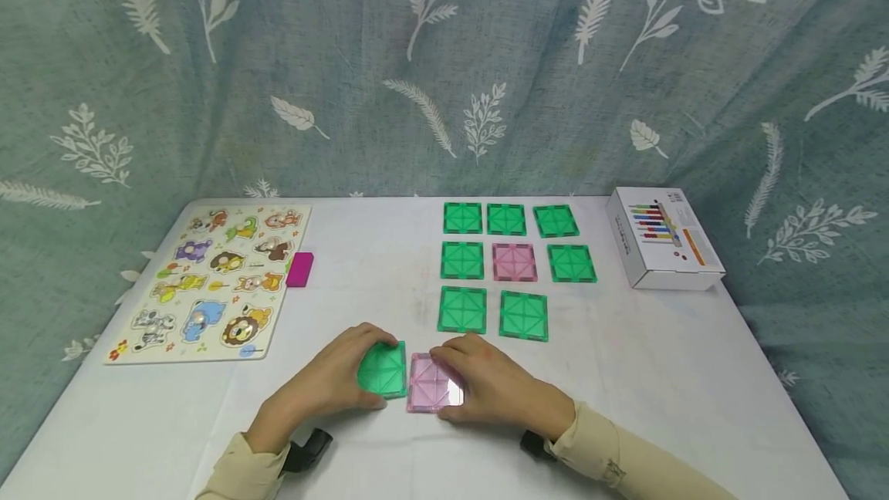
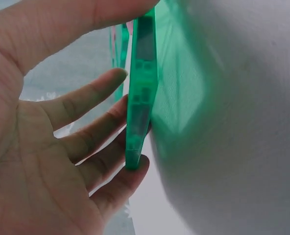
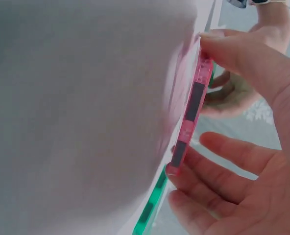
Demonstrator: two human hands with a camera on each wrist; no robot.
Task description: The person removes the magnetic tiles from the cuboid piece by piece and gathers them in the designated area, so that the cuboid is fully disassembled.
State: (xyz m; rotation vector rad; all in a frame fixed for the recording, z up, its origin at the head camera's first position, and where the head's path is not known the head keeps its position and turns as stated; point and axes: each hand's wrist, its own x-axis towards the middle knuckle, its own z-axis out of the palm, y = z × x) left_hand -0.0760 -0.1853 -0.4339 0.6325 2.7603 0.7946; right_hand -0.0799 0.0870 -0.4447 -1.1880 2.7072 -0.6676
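Observation:
Near the front of the table my left hand (image 1: 333, 376) holds a translucent green square magnetic tile (image 1: 383, 370) by its edges, thumb on one side and fingertips on the other. In the left wrist view this green tile (image 2: 141, 88) appears edge-on, lifted over the white cloth. Just to its right, my right hand (image 1: 496, 380) grips a pink magnetic tile (image 1: 425, 386) between thumb and fingers. Dark magnets show along the edge of the pink tile (image 3: 188, 117) in the right wrist view. A narrow gap separates the two held tiles in the head view.
Behind the hands, several green tiles (image 1: 462, 310) lie in loose rows around another pink tile (image 1: 515, 262). An animal puzzle board (image 1: 229, 268) lies at left, with a magenta block (image 1: 299, 269) at its edge. A white box (image 1: 667, 241) stands at the back right, before a leaf-patterned curtain (image 1: 347, 99).

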